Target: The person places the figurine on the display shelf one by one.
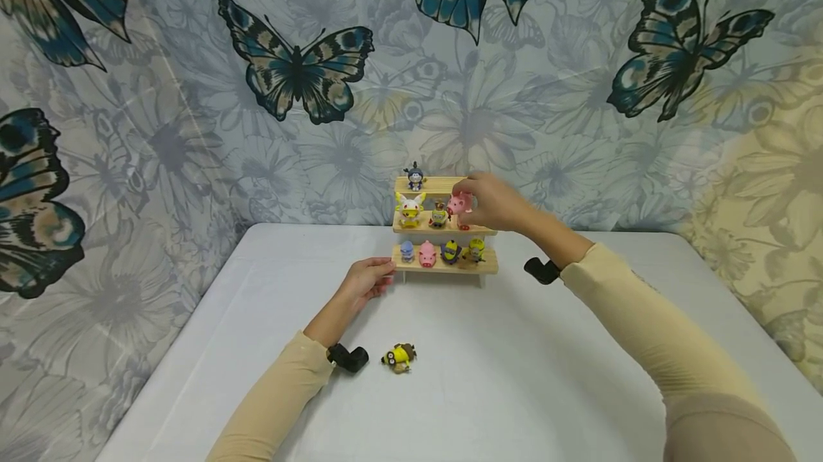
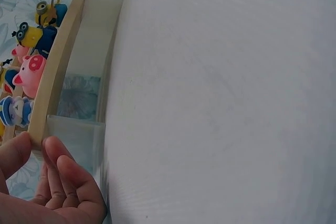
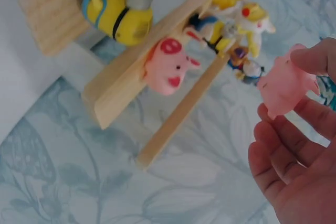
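Note:
My right hand (image 1: 494,203) pinches a pink pig figurine (image 3: 286,85) between thumb and fingers, beside the upper tiers of a three-tier wooden display stand (image 1: 444,268). A second pink pig (image 3: 167,69) stands on the middle tier, close to this hand. My left hand (image 1: 369,279) pinches the left end of the bottom tier (image 2: 51,85), thumb on top and fingers beneath. On that tier are a small blue figurine (image 1: 407,252), another pink pig (image 1: 427,254) and two minion figurines (image 2: 37,38).
A yellow-and-white eared figurine (image 1: 410,210) and a small minion (image 1: 439,215) share the middle tier. A dark-haired figurine (image 1: 415,177) tops the stand. Another minion (image 1: 399,358) lies on the white table (image 1: 514,376) nearer me. A butterfly-print cloth (image 1: 450,105) hangs behind.

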Available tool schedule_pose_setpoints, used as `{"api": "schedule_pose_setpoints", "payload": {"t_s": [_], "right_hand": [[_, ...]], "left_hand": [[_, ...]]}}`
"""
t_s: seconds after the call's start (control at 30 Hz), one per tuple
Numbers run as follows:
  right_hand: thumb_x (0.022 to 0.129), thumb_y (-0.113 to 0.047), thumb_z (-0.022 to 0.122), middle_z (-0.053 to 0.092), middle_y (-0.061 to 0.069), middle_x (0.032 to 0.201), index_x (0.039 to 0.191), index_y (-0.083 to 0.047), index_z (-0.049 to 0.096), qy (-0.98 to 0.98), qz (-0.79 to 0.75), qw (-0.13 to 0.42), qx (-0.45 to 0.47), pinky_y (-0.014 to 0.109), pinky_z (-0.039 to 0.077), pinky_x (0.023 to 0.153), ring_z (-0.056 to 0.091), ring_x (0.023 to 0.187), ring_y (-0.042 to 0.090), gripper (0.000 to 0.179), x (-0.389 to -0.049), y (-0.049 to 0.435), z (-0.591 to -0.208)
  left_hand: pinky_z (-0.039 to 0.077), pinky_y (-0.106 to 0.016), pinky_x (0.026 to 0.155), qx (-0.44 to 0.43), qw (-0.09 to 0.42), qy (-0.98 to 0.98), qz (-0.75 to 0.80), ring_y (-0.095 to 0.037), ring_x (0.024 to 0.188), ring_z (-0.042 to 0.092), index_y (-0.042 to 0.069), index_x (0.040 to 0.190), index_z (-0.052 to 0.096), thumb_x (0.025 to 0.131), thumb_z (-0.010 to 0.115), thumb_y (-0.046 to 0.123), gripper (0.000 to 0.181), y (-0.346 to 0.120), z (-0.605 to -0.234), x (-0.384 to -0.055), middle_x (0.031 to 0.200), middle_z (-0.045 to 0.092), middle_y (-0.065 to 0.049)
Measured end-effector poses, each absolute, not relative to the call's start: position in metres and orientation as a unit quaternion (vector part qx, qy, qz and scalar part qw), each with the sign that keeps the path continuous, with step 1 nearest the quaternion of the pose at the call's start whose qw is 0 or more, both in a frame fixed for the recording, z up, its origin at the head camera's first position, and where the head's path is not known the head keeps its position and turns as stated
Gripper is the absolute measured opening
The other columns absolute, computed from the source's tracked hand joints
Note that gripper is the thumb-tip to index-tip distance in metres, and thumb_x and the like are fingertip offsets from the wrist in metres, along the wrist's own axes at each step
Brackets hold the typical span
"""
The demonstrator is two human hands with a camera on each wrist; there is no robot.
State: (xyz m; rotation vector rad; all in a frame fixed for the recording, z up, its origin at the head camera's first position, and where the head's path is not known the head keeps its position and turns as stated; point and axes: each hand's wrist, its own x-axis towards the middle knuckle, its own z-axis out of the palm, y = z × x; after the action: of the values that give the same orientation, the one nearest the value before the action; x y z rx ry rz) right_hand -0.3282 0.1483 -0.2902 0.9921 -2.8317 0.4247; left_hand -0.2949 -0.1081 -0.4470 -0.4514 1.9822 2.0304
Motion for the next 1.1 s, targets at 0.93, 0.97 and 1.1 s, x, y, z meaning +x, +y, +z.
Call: {"api": "schedule_pose_setpoints", "payload": {"t_s": [0.93,0.97,1.1], "right_hand": [[0.084,-0.028,0.075,0.061,0.024,0.12,0.123,0.003,0.062,-0.946,0.134,0.079,0.285,0.05,0.044,0.097,0.055,0.112,0.04,0.051,-0.395,0.133,-0.299],[0.084,-0.029,0.076,0.061,0.024,0.12,0.123,0.003,0.062,-0.946,0.131,0.08,0.286,0.051,0.043,0.097,0.055,0.112,0.04,0.052,-0.396,0.132,-0.301],[0.086,-0.026,0.074,0.062,0.023,0.119,0.122,0.002,0.063,-0.943,0.114,0.092,0.299,0.05,0.042,0.1,0.054,0.113,0.041,0.046,-0.401,0.126,-0.306]], "left_hand": [[0.046,-0.022,0.062,-0.153,0.143,0.685,0.698,-0.006,0.069,0.059,0.006,0.124,0.063,0.095,0.065,0.021,0.033,-0.109,-0.447,-0.297,0.098,0.068,-0.002],[0.046,-0.022,0.062,-0.153,0.144,0.685,0.697,-0.006,0.069,0.059,0.006,0.124,0.062,0.095,0.065,0.021,0.033,-0.11,-0.447,-0.297,0.099,0.068,-0.003],[0.046,-0.022,0.062,-0.154,0.144,0.686,0.696,-0.007,0.07,0.059,0.007,0.124,0.063,0.094,0.065,0.021,0.033,-0.11,-0.447,-0.297,0.102,0.067,-0.005]]}}
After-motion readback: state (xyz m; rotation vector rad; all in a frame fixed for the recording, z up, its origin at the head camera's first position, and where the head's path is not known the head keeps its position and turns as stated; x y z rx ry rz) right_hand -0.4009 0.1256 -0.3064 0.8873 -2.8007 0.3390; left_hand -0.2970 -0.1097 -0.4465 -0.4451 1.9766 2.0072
